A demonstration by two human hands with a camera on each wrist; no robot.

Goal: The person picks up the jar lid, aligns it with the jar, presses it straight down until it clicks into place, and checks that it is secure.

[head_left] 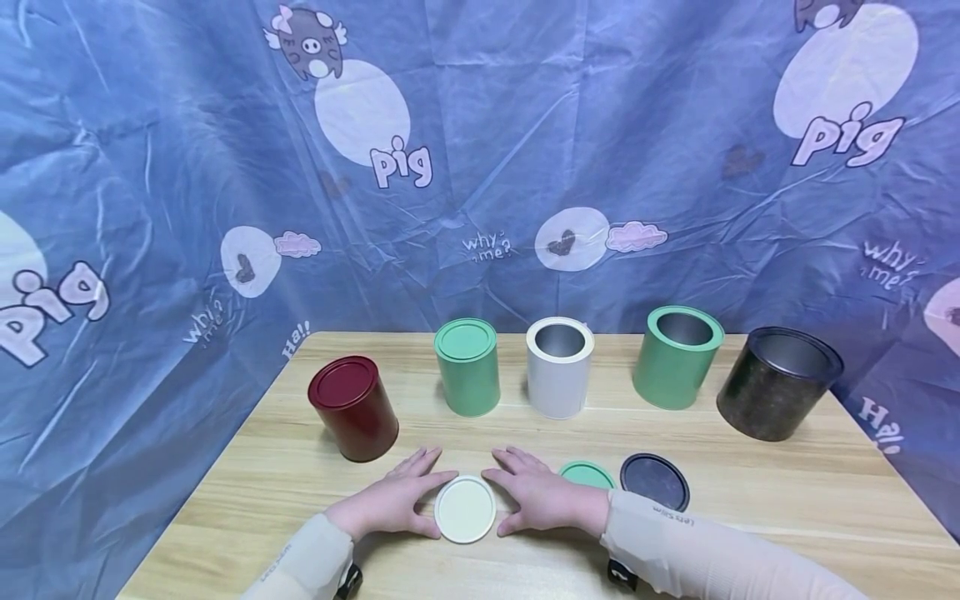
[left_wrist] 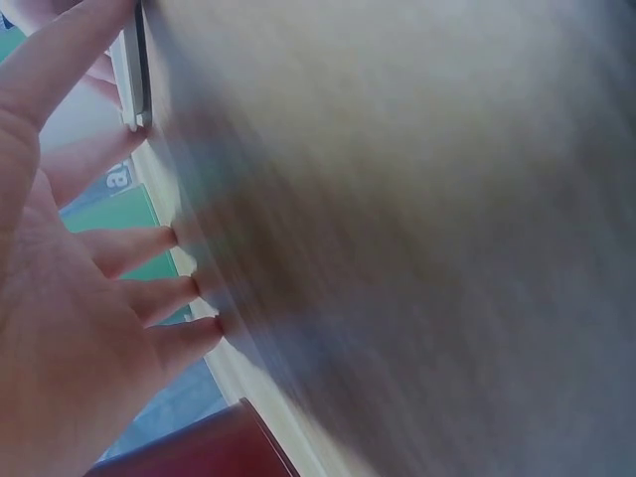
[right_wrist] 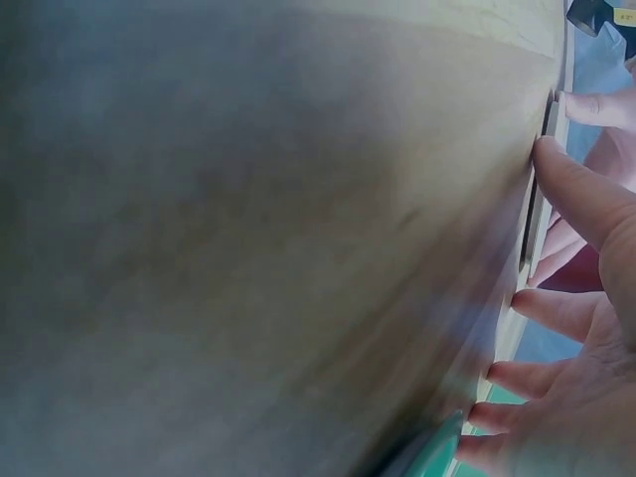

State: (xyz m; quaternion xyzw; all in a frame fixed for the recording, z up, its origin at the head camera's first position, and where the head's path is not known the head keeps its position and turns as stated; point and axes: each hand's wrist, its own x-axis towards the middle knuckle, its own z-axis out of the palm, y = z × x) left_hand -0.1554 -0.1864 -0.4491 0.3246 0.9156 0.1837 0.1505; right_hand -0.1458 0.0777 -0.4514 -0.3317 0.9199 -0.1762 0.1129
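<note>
A round white lid [head_left: 465, 509] lies on the wooden table between both hands. My left hand [head_left: 397, 497] is at its left side, fingers spread, with the thumb and index fingertip at the rim. On the other side, my right hand [head_left: 546, 495] rests its spread fingertips on the table; its index fingertip is near the rim and its thumb slightly apart from it. Seen edge-on, the lid [left_wrist: 130, 75] has a dark line beneath it in the left wrist view. Behind the hands stands a white can [head_left: 559, 379] without a lid.
A dark red lidded can [head_left: 363, 425] stands left, a green lidded can [head_left: 469, 379] behind. Further right are an open green can [head_left: 675, 375] and an open black can [head_left: 768, 400]. A green lid [head_left: 587, 475] and a black lid [head_left: 655, 482] lie beside the right forearm.
</note>
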